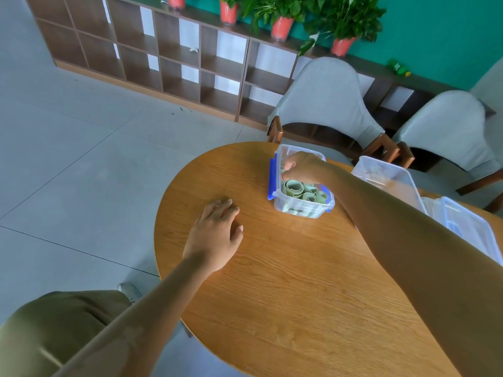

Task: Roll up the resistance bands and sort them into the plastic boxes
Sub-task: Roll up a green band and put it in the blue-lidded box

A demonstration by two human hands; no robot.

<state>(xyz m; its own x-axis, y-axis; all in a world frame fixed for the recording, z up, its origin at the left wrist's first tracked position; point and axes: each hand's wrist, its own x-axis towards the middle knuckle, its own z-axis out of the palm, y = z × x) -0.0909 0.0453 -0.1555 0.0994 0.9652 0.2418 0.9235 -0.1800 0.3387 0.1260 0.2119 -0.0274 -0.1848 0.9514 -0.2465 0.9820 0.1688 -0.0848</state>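
Observation:
A clear plastic box [302,208] with blue clips stands on the round wooden table [285,281]. Several rolled pale green resistance bands [296,189] lie inside it. My right hand [302,165] is over the far part of this box, fingers curled down among the bands; whether it grips one I cannot tell. My left hand [217,229] rests flat on the table to the left of the box, fingers apart, holding nothing.
A second clear box [386,172] stands behind my right forearm, and a clear lid or box [468,227] lies at the table's right edge. Two grey chairs [326,104] stand behind the table, before a wooden shelf unit [177,55] with potted plants.

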